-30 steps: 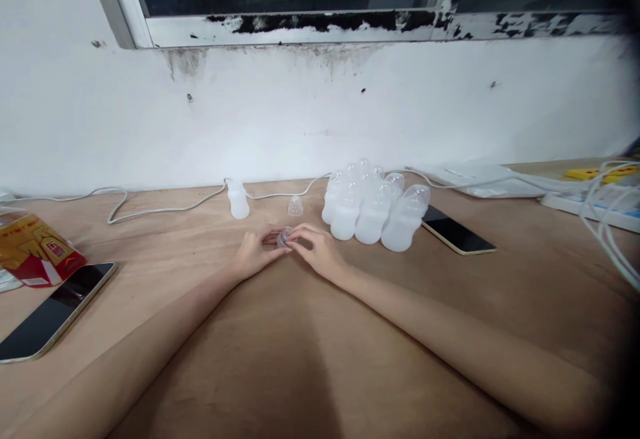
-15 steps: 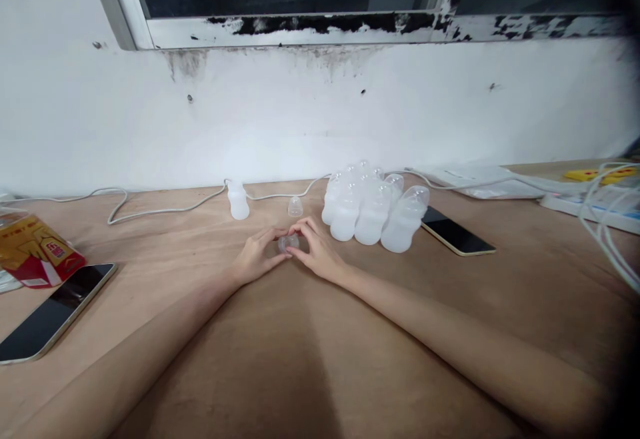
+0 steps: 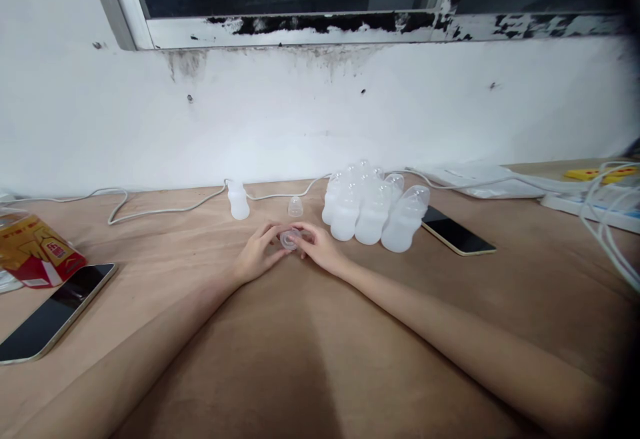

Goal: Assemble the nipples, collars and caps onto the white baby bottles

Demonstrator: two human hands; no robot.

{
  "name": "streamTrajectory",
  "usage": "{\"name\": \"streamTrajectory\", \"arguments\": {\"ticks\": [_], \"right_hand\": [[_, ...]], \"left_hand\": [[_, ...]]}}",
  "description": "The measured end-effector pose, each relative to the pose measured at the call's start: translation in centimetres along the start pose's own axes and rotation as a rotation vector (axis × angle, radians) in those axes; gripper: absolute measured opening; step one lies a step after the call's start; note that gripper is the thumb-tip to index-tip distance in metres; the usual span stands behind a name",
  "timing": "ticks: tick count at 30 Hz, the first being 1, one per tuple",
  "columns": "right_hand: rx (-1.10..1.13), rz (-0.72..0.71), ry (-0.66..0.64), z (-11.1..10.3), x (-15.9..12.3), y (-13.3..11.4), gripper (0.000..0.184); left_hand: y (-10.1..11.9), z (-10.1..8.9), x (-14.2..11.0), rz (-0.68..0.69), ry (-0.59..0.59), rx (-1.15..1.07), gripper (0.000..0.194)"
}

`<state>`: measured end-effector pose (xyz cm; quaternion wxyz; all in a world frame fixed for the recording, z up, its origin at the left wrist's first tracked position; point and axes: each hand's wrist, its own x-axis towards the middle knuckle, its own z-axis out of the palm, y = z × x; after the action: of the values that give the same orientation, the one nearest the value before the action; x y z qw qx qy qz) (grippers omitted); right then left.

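Between both hands is a small clear round bottle collar [image 3: 289,240], its ringed face turned up toward me. My left hand [image 3: 259,252] grips it from the left with fingers curled over the far side and the thumb at the near side. My right hand [image 3: 320,247] holds the right side, its thumb across the face. Just beyond stands a clear dome cap [image 3: 295,207]. A frosted baby bottle [image 3: 239,200] without a cap stands to its left. Several capped baby bottles [image 3: 370,216] are grouped on the right.
One phone [image 3: 457,231] lies behind the bottles at right, another phone [image 3: 56,312] at left. A red and yellow package [image 3: 37,249] is at the left edge. A white cable [image 3: 165,211] runs along the wall. A power strip [image 3: 590,209] sits far right.
The collar has tipped so its ringed face shows more. My right fingers have shifted, with the thumb now over its face. The bottles and cap have stayed put.
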<state>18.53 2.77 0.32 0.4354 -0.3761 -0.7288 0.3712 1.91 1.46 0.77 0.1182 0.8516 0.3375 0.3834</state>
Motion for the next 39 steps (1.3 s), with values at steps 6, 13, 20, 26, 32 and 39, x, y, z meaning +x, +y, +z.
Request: {"name": "streamTrajectory", "arguments": {"ticks": [6,13,20,26,32,39], "right_hand": [[-0.159,-0.086,-0.004,-0.2,-0.4,-0.4,0.020],[-0.313,-0.261,0.027,-0.2,-0.6,-0.9,0.015],[-0.455,-0.327,0.024,0.2,-0.7,-0.5,0.014],[-0.480,-0.334,0.033,0.4,-0.8,-0.7,0.011],[-0.474,-0.227,0.025,0.5,-0.7,-0.8,0.018],[-0.460,-0.218,0.010,0.2,-0.7,-0.5,0.020]], "left_hand": [[-0.2,0.0,0.1,-0.183,-0.042,-0.204,0.034],[0.2,0.9,0.1,-0.339,0.092,-0.298,0.018],[0.9,1.0,0.1,-0.270,0.139,-0.027,0.007],[1.1,1.0,0.2,-0.279,0.135,0.015,0.007],[1.1,0.8,0.2,-0.252,0.175,-0.005,0.008],[1.0,1.0,0.0,-0.191,0.139,-0.021,0.008]]}}
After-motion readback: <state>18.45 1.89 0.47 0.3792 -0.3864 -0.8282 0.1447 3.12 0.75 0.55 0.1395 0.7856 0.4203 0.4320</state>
